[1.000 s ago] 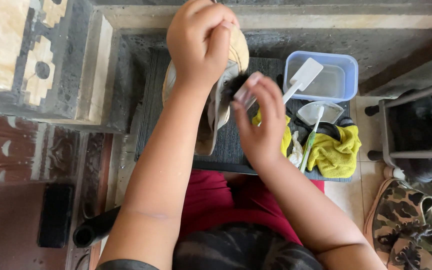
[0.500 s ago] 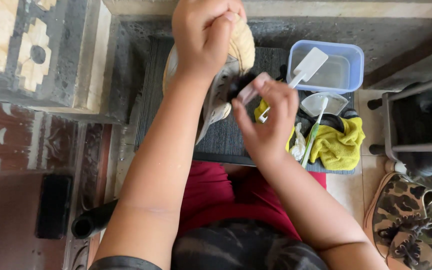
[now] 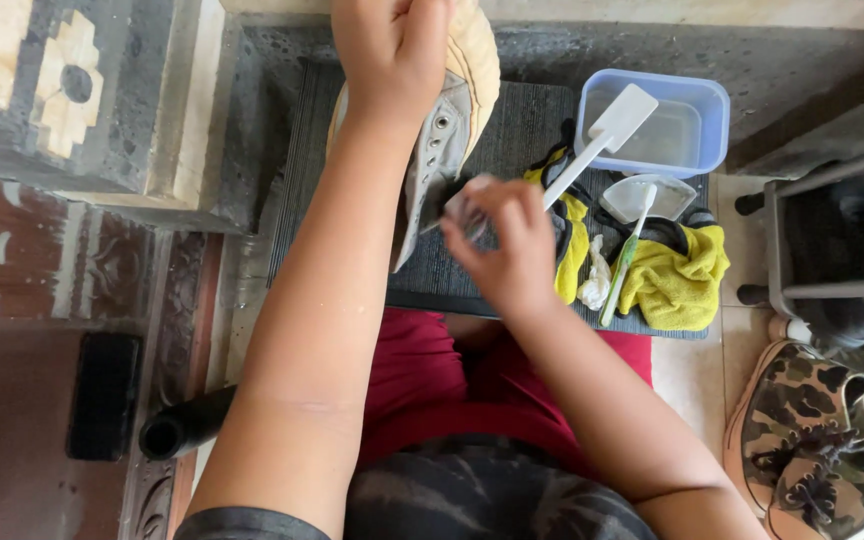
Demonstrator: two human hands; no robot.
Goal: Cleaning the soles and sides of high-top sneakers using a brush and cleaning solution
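Your left hand (image 3: 392, 50) grips the pale sneaker (image 3: 452, 130), fingers clamped around it; your right hand (image 3: 507, 240) pinches a small brush (image 3: 457, 212) against its tongue, above the dark mat (image 3: 512, 140).

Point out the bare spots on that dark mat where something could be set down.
Bare mat lies left of the held shoe, by the stone block. A narrower strip runs between shoe and blue tub. The right side is crowded: yellow cloth, brushes, right hand.

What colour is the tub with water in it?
The tub is light blue; the head view shows it clearly.
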